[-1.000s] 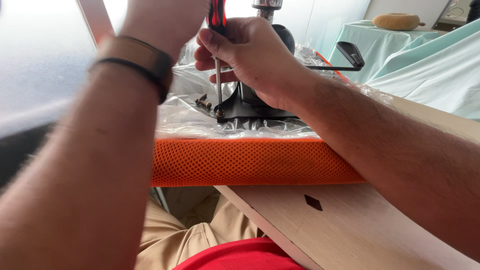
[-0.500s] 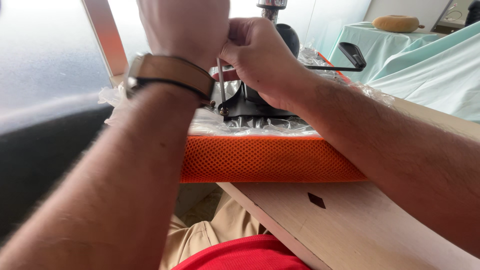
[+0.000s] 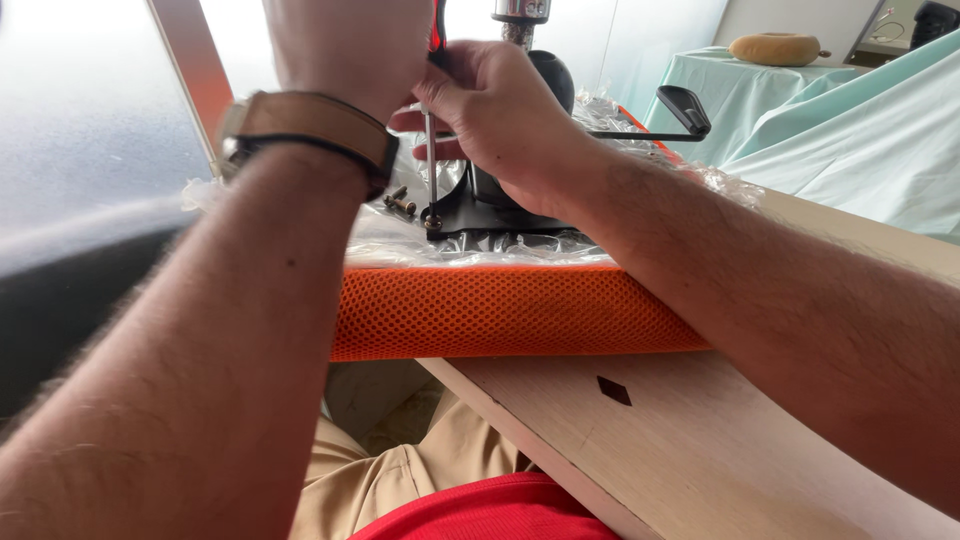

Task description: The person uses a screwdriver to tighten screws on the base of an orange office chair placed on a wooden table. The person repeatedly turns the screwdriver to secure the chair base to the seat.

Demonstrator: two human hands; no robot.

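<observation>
An orange mesh seat cushion [image 3: 510, 310] lies upside down on a light wooden table [image 3: 700, 450], wrapped in clear plastic. A black metal mechanism plate [image 3: 500, 210] sits on top of it, with a chrome post [image 3: 520, 15] and a black lever [image 3: 680, 115]. My right hand [image 3: 495, 110] grips a screwdriver [image 3: 431, 150] held upright, tip on a screw at the plate's near left corner. My left hand [image 3: 350, 45], with a brown wrist strap, closes around the red and black handle from above. Two loose screws [image 3: 398, 200] lie on the plastic beside the plate.
A frosted window with a reddish frame [image 3: 190, 70] is at the left. Pale green cloth [image 3: 860, 150] drapes furniture at the right, with a tan ring-shaped cushion [image 3: 775, 48] on it. My beige trousers and red shirt [image 3: 480, 510] show below the table edge.
My left forearm has swung further right and nearer the camera, with the hand settling over the screwdriver handle. The right hand stays on the screwdriver at the plate's corner.
</observation>
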